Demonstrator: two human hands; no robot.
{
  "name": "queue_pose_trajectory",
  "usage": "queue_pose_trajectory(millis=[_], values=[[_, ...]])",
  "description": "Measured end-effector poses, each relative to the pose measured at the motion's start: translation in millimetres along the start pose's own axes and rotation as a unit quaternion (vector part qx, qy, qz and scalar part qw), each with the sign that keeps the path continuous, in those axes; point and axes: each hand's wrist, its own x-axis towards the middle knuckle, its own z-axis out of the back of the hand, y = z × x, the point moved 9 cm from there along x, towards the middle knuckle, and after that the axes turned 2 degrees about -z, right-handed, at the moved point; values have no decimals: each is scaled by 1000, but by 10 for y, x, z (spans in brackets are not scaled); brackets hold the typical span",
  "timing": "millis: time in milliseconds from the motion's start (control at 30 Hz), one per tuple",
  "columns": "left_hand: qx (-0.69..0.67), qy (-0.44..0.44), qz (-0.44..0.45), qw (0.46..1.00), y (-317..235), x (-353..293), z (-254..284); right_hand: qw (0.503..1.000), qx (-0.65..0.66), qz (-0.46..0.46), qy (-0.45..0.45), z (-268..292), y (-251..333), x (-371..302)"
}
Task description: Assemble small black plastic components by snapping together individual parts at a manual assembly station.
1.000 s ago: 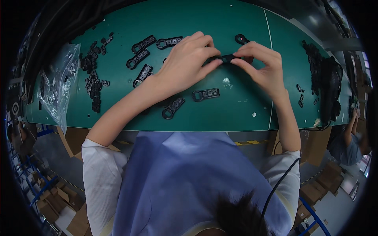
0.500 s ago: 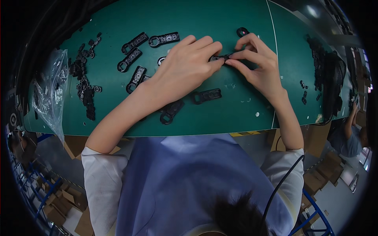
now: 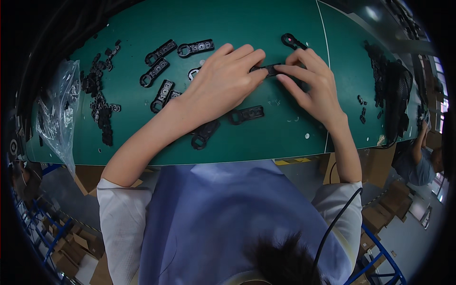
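On the green table, my left hand (image 3: 228, 78) is closed on a slim black plastic casing (image 3: 272, 70), pinching it between thumb and fingers. Much of that casing is hidden under the hand. My right hand (image 3: 313, 85) is at the casing's right end; its index fingertip touches it while the thumb stands a little apart. Just beyond the right hand lies another black casing (image 3: 290, 41) with a round ring end and a small reddish spot. Below my left hand rest a black casing (image 3: 246, 115) and a ring-ended one (image 3: 205, 135), partly covered by the forearm.
Several ring-ended black casings (image 3: 154, 72) lie left of my left hand. Farther left are a heap of small black parts (image 3: 97, 90) and a clear plastic bag (image 3: 57, 114). Dark parts and black mesh (image 3: 398, 90) lie at the right. Another person (image 3: 418, 164) is at the far right.
My right thumb has come away from the casing, and more of its right end shows. The ring-ended casing beyond my right hand is more exposed. My left hand has stayed almost in place.
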Motion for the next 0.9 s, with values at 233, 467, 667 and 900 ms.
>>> queue_pose_trajectory(millis=[233,467,667,900], values=[[57,-19,40,997,-41,-189,328,992,-34,-122,-1,160,-193,-457],[136,-127,323,928,383,-1492,1504,975,-135,-147,-94,726,-697,-392],[186,-149,400,885,550,-2156,1532,976,208,37,51,-466,953,903],[149,-200,402,881,666,-2230,1393,979,68,175,85,-1518,2039,1197]])
